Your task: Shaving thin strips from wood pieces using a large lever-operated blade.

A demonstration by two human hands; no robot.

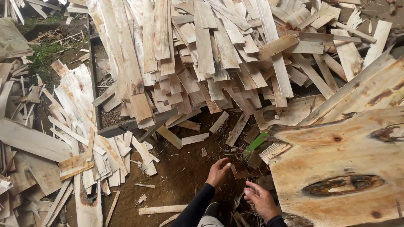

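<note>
1. Low over the dirt floor (181, 168), both hands work close together near the bottom edge of the view. The left hand (219, 170) reaches down with fingers curled toward a small sliver of wood (234, 170) just beside its fingertips; whether the grip has closed on it cannot be told.
2. The right hand (261, 199) is palm-up with fingers loosely spread, a wide grip holding nothing visible.
3. The sliver lies on the ground between the hands and a green strip (256, 143), near the edge of a large knotted slab (336, 168).
4. Risk, as judged: the heap of thin slats (202, 59) leans toward the hands, and a disturbed piece could slide down onto them.
5. Risk, as judged: bare skin against rough, split edges invites splinters, and the slab edge stands close to the right wrist.
6. Containers: a dark open frame or trough (105, 126) sits under the heap, holding slats and fine debris; its full extent is hidden.
7. More loose slats (75, 122) lie scattered left of the trough.
</note>
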